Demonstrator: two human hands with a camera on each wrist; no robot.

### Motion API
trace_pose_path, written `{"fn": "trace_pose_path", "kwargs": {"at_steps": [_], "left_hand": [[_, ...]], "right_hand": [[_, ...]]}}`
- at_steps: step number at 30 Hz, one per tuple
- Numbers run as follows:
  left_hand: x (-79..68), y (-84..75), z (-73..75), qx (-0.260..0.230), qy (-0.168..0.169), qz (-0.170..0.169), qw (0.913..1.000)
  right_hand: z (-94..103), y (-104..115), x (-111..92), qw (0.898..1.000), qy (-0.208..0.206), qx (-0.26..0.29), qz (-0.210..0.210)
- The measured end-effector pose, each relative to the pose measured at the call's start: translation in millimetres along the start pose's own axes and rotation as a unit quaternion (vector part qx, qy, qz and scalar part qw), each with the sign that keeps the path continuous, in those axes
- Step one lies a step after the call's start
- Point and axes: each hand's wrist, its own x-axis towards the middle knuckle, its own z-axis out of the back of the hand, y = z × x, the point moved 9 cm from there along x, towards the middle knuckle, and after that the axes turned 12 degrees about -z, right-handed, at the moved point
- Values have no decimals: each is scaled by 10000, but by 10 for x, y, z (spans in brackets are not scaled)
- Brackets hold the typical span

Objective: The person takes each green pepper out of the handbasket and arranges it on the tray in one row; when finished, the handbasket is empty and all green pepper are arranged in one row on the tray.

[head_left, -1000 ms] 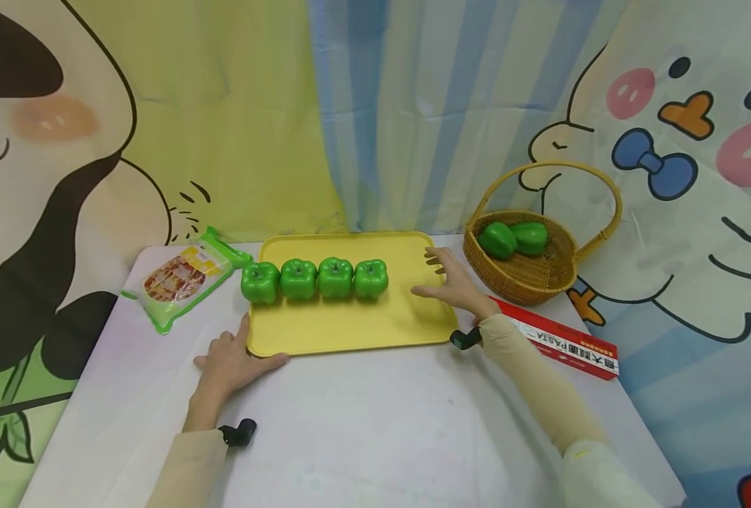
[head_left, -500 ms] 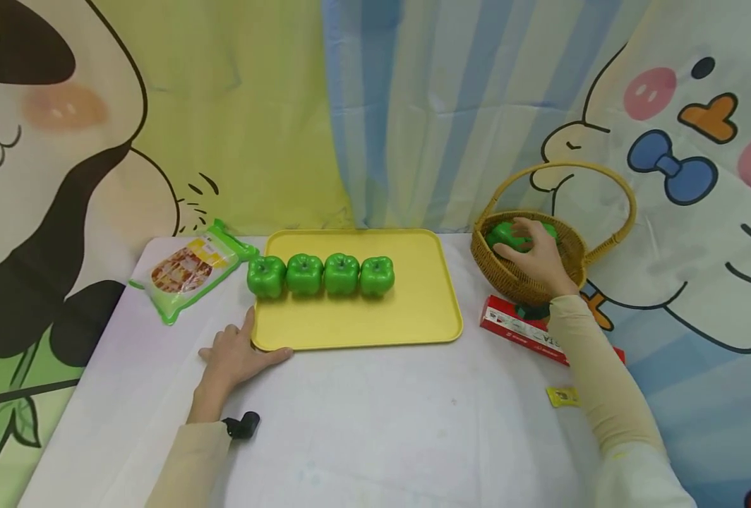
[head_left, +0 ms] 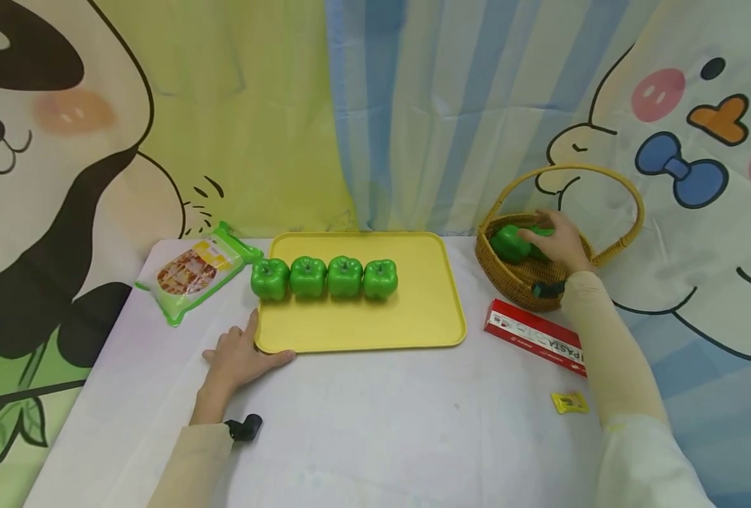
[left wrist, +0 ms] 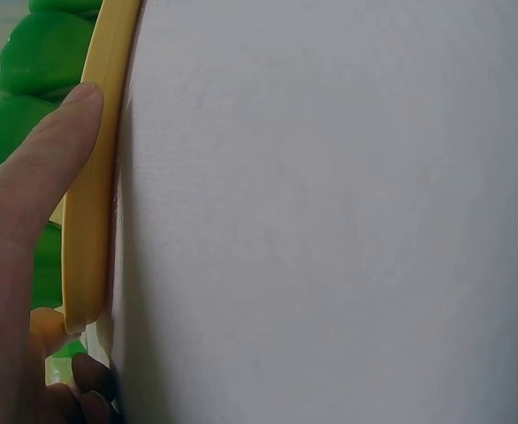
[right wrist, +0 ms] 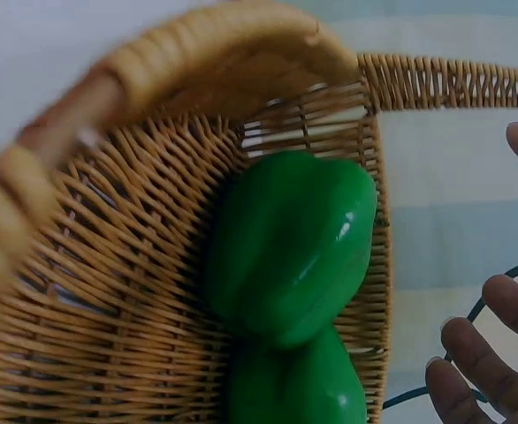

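Observation:
Several green bell peppers (head_left: pixel 308 277) stand in a row on the yellow tray (head_left: pixel 413 324), the leftmost at its left edge. My left hand (head_left: pixel 232 360) rests at the tray's near left corner, fingers spread; in the left wrist view its thumb (left wrist: pixel 60 146) lies straight against the tray's rim. My right hand (head_left: pixel 562 243) reaches over the wicker basket (head_left: pixel 509 286) at the right, thumb and fingers apart. Two green bell peppers (right wrist: pixel 290 247) lie in the basket; the right wrist view shows the fingers (right wrist: pixel 480 349) clear of them. The hand partly hides one pepper in the head view.
A green-edged food packet (head_left: pixel 197 271) lies left of the tray. A red pasta box (head_left: pixel 537 335) sits in front of the basket, partly under the right forearm. Nearer lies a small yellow sachet (head_left: pixel 569 402). The basket's tall handle (head_left: pixel 632 204) arches over its opening.
My right hand has moved from above the tray's right side to over the basket, then a little farther right within it. The left hand stays at the tray corner. The view shifts slightly.

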Motion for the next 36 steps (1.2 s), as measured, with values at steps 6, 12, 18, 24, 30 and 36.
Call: {"fn": "trace_pose_path", "kwargs": {"at_steps": [6,12,18,24,30,36], "left_hand": [[-6,-12,3,40,-42,11,10000],[10,-3,-22,101,-15,22,9999],[1,7,-16,114,-5,89,9999],[-19,13,-8,159,-6,112,9998],[-17,16,-9,186,-51,59,9998],[-15,19,-9,185,-99,50,9998]], "right_hand": [[0,-33,122,9998,84,-176,-93],[-79,-92,186,9992,231,-299,-156],[-163,-147,279,9980,408,-475,-127],[-250,-152,360,9965,534,-638,16],[-314,-188,431,9957,609,-701,68],[-357,-206,506,9936,729,-858,105]]}}
